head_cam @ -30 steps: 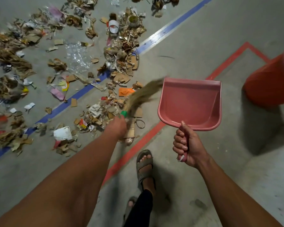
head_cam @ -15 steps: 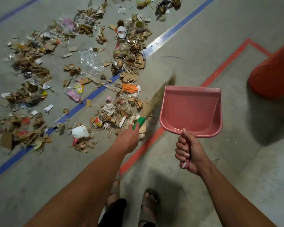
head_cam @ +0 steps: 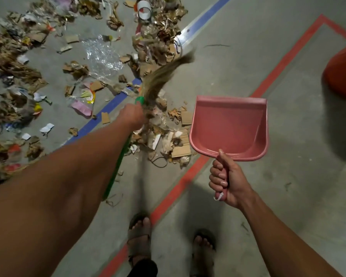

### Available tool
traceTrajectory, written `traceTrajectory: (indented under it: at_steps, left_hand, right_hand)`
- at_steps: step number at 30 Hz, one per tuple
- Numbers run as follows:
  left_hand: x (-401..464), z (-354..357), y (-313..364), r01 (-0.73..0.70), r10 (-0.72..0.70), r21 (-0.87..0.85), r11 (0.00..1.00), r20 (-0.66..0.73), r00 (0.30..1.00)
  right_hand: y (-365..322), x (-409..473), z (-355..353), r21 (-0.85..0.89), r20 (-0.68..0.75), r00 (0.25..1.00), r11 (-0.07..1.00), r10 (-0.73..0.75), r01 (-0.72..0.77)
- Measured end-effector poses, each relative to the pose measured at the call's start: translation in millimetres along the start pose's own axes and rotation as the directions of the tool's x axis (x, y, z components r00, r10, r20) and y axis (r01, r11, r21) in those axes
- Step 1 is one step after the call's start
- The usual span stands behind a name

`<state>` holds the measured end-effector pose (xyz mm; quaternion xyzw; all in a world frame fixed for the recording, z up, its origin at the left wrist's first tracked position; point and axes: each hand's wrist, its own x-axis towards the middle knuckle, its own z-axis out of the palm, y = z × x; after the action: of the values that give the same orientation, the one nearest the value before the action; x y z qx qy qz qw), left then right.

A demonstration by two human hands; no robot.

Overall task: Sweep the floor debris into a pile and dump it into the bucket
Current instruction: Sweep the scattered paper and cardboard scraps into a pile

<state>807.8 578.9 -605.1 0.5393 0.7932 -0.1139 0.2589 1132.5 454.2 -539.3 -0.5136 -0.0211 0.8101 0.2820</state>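
Left hand (head_cam: 133,114) clenched round the broom (head_cam: 164,74), bristles raised over scattered debris (head_cam: 168,134) for raking it together, right hand (head_cam: 227,182) fisted on the dustpan (head_cam: 230,124) held empty beside that litter, bucket (head_cam: 343,74) well off right.

Your left hand (head_cam: 132,114) reaches far forward, fist closed; your right hand (head_cam: 227,181) stays nearer, fingers (head_cam: 218,174) curled, thumb up.

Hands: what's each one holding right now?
Left hand: closed on the broom.
Right hand: closed on the dustpan handle.
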Motion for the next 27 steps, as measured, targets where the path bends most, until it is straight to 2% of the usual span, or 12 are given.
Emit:
traceTrajectory:
  at_steps: [5, 11, 14, 17, 22, 25, 27]
  left_hand:
    - [6.6, -6.2, -41.3, 0.011, -0.033, -0.14, 0.99, -0.152, 0.988]
    - [-43.3, 8.9, -41.9, -0.03, -0.003, -0.272, 0.962, -0.123, 0.992]
    - [-77.1, 30.6, -32.8, -0.071, 0.052, -0.287, 0.955, -0.075, 0.996]
    - [-115.1, 55.4, -19.1, -0.199, 0.205, -0.25, 0.948, -0.005, 0.979]
    - [-167.7, 91.7, 6.7, -0.439, 0.45, -0.099, 0.893, 0.167, 0.877]
    - [-177.3, 112.2, 8.6, -0.53, 0.509, -0.014, 0.848, 0.298, 0.807]
    - [-172.5, 117.4, 1.4, -0.538, 0.491, 0.047, 0.842, 0.346, 0.799]
  right_hand:
    - [16.7, 17.0, 39.4, 0.011, 0.039, 0.999, 1.0, 0.004, -0.005]
    - [1.6, 10.0, 64.8, 0.016, 0.044, 0.998, 0.999, -0.039, 0.039]
    - [-7.6, -1.7, 62.8, 0.019, 0.015, 0.998, 0.998, -0.061, 0.061]
    - [-9.4, -14.6, 51.8, 0.033, -0.034, 0.996, 0.996, -0.084, 0.086]
    - [-1.6, -30.6, 21.7, 0.049, -0.11, 0.989, 0.993, -0.098, 0.104]
    - [11.6, -37.6, 6.1, 0.056, -0.132, 0.986, 0.993, -0.098, 0.106]
    - [21.7, -40.4, -0.8, 0.057, -0.137, 0.986, 0.993, -0.095, 0.103]
